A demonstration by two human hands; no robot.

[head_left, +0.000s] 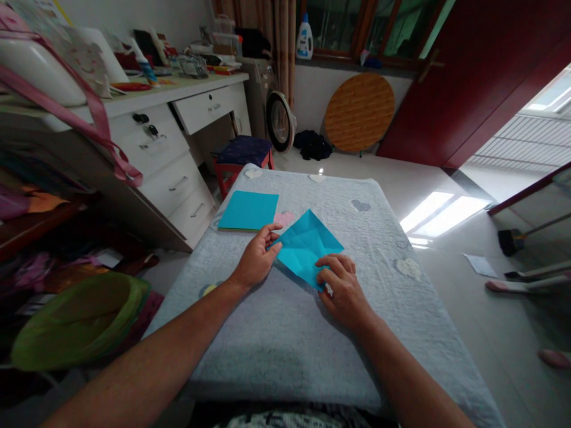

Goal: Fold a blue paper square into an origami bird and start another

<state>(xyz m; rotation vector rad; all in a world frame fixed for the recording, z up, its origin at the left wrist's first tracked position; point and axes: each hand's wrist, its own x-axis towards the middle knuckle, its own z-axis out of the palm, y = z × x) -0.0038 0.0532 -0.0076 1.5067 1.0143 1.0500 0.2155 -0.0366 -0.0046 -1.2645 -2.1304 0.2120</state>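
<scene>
turquoise and webbed with creases, the paper sheet (303,241) lies in the head view to the right of the paper stack (248,210) and a little to its near side, on a cloth-covered tabletop (285,339). it is turned as a diamond, about as broad as it is long, so no clear long axis shows; one corner points away past the stack's right side. the left hand (255,258), just on the near side of the stack, pinches the sheet's left corner, thumb on top. the right hand (342,288), farther from the stack, curls its fingers over the near right edge, close by the near corner; whether it grips there or merely presses, i cannot tell. what matters most seems to be that the sheet spans the gap between both hands, touched by each, with neither clearly nearer. beyond the stack stands a red stool (244,151) with a dark blue top; farther off, to the stack's right, a round wooden board (360,113) stands on edge. left of the stack, on its near side, is a green bin (75,345).
</scene>
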